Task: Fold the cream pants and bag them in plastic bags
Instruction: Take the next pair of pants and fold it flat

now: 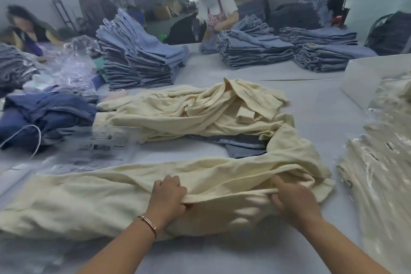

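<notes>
At table's near edge, left hand (169, 193) and right hand (293, 198) each pinched the cream pants (89, 202) along a fold; uneven pull risked skewing the crease.

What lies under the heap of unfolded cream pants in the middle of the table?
Folded blue denim shows beneath the heap of cream pants, poking out at its near edge. How far the denim reaches under the heap, and whether anything else lies there, is covered.

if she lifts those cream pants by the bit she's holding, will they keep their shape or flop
Probably flop: the cream pants wrinkle and sag where the left hand and right hand pinch a ridge. The long leg would likely trail on the table.
</notes>
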Tool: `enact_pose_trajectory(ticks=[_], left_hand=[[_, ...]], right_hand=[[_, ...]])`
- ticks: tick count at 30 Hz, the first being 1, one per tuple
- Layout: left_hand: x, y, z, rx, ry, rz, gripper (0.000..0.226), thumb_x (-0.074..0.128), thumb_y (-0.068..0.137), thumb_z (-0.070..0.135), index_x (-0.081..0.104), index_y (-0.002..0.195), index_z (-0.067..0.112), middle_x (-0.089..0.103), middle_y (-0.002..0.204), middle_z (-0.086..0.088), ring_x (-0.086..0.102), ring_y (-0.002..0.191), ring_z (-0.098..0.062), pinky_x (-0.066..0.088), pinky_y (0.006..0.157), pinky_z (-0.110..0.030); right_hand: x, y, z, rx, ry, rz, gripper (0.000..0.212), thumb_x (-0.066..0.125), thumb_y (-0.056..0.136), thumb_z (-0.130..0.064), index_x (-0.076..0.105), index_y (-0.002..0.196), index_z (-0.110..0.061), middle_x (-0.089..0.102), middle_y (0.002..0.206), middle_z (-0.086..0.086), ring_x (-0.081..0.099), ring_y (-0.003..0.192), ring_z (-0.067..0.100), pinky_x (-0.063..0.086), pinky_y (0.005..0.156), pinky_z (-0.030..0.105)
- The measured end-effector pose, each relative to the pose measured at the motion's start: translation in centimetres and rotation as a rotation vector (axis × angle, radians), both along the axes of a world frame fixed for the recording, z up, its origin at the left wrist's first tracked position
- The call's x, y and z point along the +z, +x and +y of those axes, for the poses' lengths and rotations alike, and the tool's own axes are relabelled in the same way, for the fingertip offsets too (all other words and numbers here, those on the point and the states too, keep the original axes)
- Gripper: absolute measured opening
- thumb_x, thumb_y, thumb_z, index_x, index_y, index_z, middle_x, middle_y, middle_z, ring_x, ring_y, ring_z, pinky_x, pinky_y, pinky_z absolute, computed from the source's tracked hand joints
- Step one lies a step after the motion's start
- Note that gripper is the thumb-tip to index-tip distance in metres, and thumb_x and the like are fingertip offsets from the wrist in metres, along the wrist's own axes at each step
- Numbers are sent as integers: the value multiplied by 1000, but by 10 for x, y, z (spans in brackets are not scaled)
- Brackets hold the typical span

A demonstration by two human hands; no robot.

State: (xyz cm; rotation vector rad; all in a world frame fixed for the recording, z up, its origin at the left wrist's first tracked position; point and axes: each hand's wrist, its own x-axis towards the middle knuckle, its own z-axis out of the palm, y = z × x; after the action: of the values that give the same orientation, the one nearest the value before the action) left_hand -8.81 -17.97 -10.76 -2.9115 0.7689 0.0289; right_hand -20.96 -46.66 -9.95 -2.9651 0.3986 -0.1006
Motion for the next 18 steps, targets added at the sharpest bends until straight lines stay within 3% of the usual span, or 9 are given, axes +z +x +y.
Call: enact_pose_trajectory(ticks=[3, 5, 7, 9, 11, 13, 15, 17, 18], left_hand=[[32, -9, 18, -126, -417, -273, 15, 56, 69, 31, 55, 66, 16, 56, 72, -2, 56, 71, -26, 34, 66, -33], [47, -18, 28, -193, -574, -387, 21, 56, 73, 34, 54, 64, 16, 53, 60, -3, 52, 58, -26, 32, 59, -33], [47, -37, 33, -316, -494, -307, 17, 56, 73, 33, 56, 65, 18, 55, 60, -2, 54, 57, -26, 35, 58, -33], [23, -58, 41, -463, -215, -86, 11, 57, 66, 26, 62, 70, 18, 61, 70, 1, 61, 66, -23, 44, 58, -28], [-1, -77, 52, -464, -30, 157, 23, 53, 70, 23, 65, 89, 19, 65, 93, 1, 63, 90, -22, 51, 70, -28], [-15, -93, 62, -486, -96, 240, 23, 45, 69, 26, 60, 87, 22, 63, 93, 7, 62, 89, -16, 51, 65, -23], [-17, -98, 67, -504, -137, 194, 17, 44, 62, 32, 49, 77, 25, 61, 75, 12, 61, 68, -11, 44, 50, -17], [-19, -97, 71, -451, -125, 227, 18, 49, 63, 29, 46, 80, 23, 64, 75, 3, 63, 70, -23, 48, 56, -24], [-20, -97, 73, -406, -76, 256, 17, 52, 65, 29, 50, 81, 22, 66, 77, -1, 64, 74, -28, 51, 59, -28]], right_hand=[[11, -14, -12, 2, -20, -537, 27, 50, 80, -16, 67, 98, -4, 65, 74, 14, 62, 66, 37, 49, 60, 39], [13, -27, -7, 84, -74, -675, 40, 46, 84, -29, 67, 110, -8, 64, 85, 13, 59, 73, 36, 47, 68, 43], [5, -39, 4, 251, -89, -567, 52, 50, 80, -55, 61, 118, -22, 62, 103, 9, 57, 90, 34, 43, 80, 44], [-16, -51, 19, 439, -166, -329, 64, 62, 55, -68, 68, 104, -27, 65, 108, 5, 62, 95, 29, 50, 83, 34], [-42, -60, 32, 491, -200, -108, 67, 77, 29, -56, 72, 86, -22, 69, 99, 4, 68, 81, 23, 54, 68, 24], [-57, -66, 38, 423, -156, -75, 71, 83, 20, -33, 65, 87, -18, 70, 91, 7, 66, 66, 24, 52, 53, 22], [-60, -68, 38, 368, -211, -156, 53, 71, 34, -14, 59, 86, -17, 69, 89, 12, 63, 62, 30, 49, 47, 29], [-55, -70, 35, 294, -272, -177, 29, 60, 43, -10, 65, 72, -16, 67, 81, 14, 63, 62, 33, 49, 45, 36], [-49, -70, 35, 239, -268, -142, 23, 63, 43, -7, 65, 65, -15, 65, 74, 14, 62, 60, 34, 48, 44, 38]])
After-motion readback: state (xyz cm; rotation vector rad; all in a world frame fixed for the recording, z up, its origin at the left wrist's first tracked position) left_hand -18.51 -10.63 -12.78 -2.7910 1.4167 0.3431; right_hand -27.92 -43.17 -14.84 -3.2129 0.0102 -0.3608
